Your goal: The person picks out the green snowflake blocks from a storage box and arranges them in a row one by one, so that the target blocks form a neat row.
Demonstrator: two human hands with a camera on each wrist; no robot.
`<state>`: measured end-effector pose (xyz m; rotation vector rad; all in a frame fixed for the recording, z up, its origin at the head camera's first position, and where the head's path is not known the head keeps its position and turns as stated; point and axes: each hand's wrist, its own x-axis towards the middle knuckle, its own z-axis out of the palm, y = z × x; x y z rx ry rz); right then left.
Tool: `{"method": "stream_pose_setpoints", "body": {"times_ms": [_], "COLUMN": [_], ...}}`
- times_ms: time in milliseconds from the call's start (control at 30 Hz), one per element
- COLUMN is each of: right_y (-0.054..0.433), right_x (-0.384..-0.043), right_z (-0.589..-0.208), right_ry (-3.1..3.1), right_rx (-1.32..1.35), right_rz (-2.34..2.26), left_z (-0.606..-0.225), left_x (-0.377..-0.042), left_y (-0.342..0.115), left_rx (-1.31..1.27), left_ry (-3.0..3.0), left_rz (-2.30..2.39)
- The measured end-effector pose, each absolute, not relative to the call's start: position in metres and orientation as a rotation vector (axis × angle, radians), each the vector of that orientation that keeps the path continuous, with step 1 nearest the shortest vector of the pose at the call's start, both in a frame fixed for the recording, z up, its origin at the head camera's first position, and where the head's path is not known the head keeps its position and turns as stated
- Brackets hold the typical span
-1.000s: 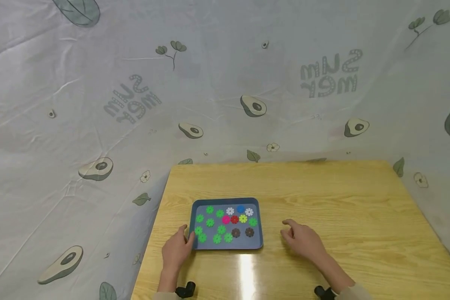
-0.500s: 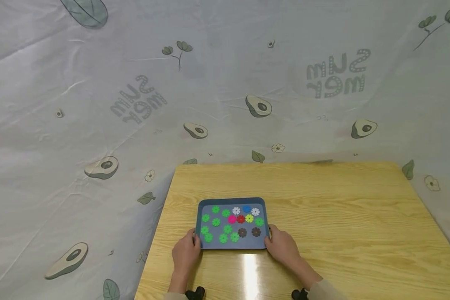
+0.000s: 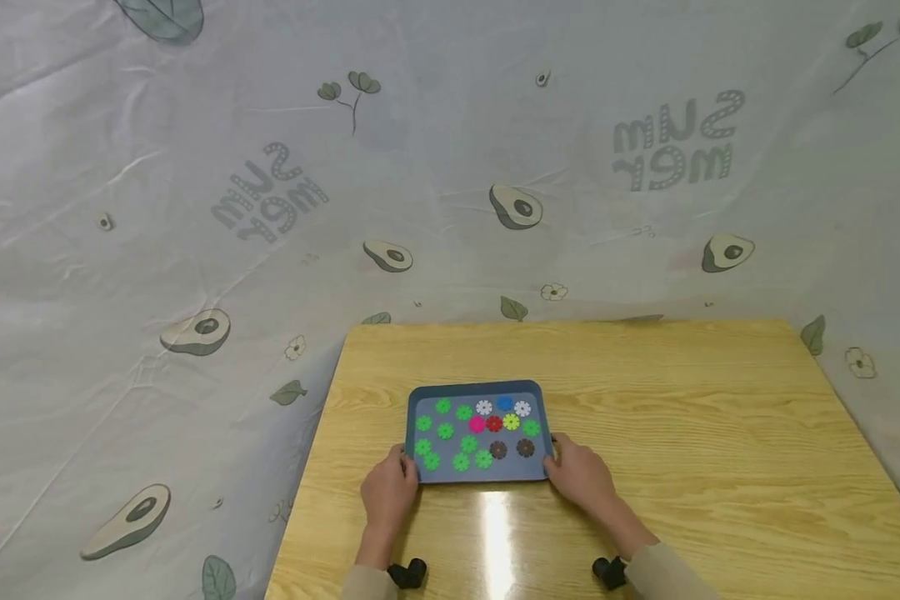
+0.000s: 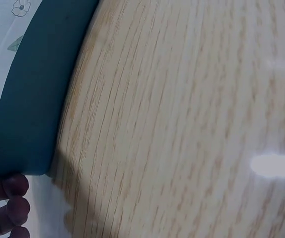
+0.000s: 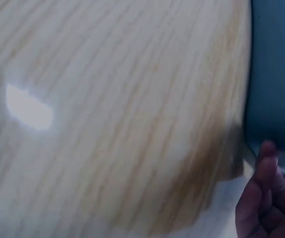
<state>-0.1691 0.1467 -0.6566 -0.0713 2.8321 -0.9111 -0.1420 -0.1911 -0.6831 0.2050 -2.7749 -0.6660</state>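
Note:
A blue-grey rectangular tray (image 3: 514, 472) is held between my two hands in the head view. My left hand (image 3: 387, 496) grips its near left corner, thumb on the rim. On the opposite side, my right hand (image 3: 585, 477) grips the near right corner. Flat flower-shaped plastic discs lie spread inside: several green discs (image 3: 446, 431), two white, a blue, a pink (image 3: 477, 424), a red, a yellow and two brown (image 3: 525, 448). Both wrist views show the tray's outer wall (image 4: 35, 89) with curled fingers (image 5: 267, 168) at its corner. Whether the tray's base touches the table cannot be told.
A wood-grain table (image 3: 682, 417) extends behind the tray and far to the right. A pale curtain (image 3: 435, 150) printed with avocados and leaves hangs behind and along the left side. A bright light reflection shows on the table's near part.
My right hand has come left from the bare table and taken hold of the tray's right side. The tray has then shifted slightly away and to the right, with both hands on it.

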Motion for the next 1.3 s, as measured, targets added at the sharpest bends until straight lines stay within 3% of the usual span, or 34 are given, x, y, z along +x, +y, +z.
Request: {"method": "stream_pose_setpoints", "body": {"times_ms": [167,533,900,1300], "right_y": [0.144,0.083,0.061,0.059], "right_x": [-0.179,-0.199,-0.192,-0.197], "right_z": [-0.646,-0.636,-0.662,-0.659], "right_ry": [2.950,2.838,2.887,2.820], "right_rx": [-0.136,-0.653,-0.689,-0.736], "right_rz": [-0.923,-0.874,-0.704,-0.818], "left_z": [-0.683,-0.684,-0.682,-0.686], "left_x": [-0.146,-0.145,-0.137,-0.140], "left_y": [-0.189,-0.189,-0.184,-0.186], "left_rx": [0.212,0.255,0.304,0.316], "left_ry": [-2.771,-2.741,-2.763,-2.754], "left_rz": [-0.679,-0.710,-0.769,-0.751]}}
